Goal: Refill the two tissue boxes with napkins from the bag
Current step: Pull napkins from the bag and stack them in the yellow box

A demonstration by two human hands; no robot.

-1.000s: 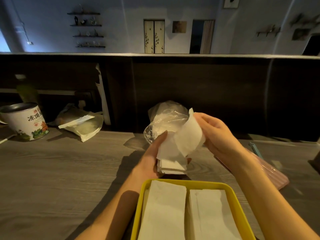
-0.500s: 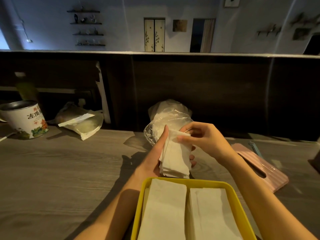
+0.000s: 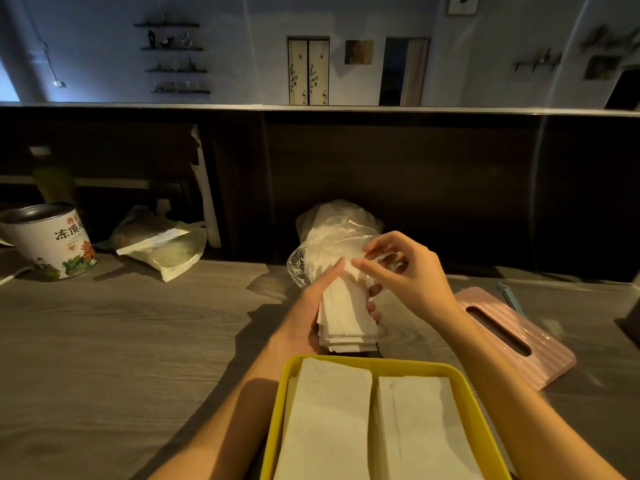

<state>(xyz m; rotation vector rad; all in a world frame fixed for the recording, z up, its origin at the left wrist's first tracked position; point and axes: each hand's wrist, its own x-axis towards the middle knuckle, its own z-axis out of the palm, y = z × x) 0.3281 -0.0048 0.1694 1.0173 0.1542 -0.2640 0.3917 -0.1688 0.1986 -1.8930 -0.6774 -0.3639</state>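
An open yellow tissue box (image 3: 277,403) sits nearest me with two stacks of white napkins lying side by side in it. Just beyond it my left hand (image 3: 304,317) grips a small upright stack of folded napkins (image 3: 346,313). My right hand (image 3: 405,271) hovers at the top of that stack, thumb and forefinger pinching the top edge of a napkin. Behind both hands stands the clear plastic bag (image 3: 332,230) of napkins. A pink tissue box lid (image 3: 519,337) with a slot lies to the right.
On the wooden table (image 3: 138,341) at the far left stands a printed round tin (image 3: 52,240). Beside it lies a plastic pouch (image 3: 162,247). A dark wooden partition runs along the back. A small dark object sits at the right edge.
My right hand had lifted one napkin loosely up and right, then brought it down folded onto the stack in my left hand. It now pinches the stack's top edge.
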